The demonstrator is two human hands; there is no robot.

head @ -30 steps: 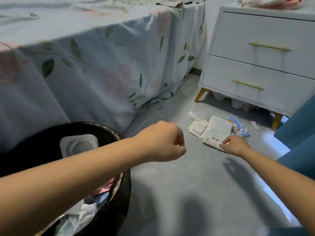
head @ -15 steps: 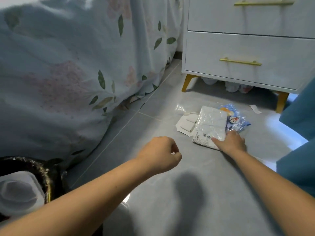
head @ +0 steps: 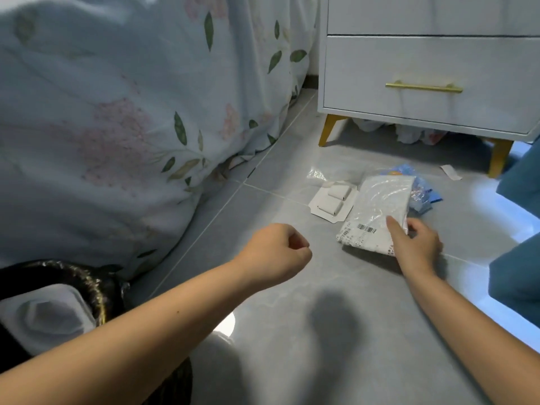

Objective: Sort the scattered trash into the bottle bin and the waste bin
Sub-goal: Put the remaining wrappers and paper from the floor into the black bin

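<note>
white plastic bag (head: 377,211) | barcode and print | too blurred to read

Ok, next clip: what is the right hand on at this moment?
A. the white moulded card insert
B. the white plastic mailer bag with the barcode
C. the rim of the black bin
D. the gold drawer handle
B. The right hand grips the near edge of the white plastic mailer bag, thumb on top beside the barcode; the moulded card insert lies untouched to its left.
</note>
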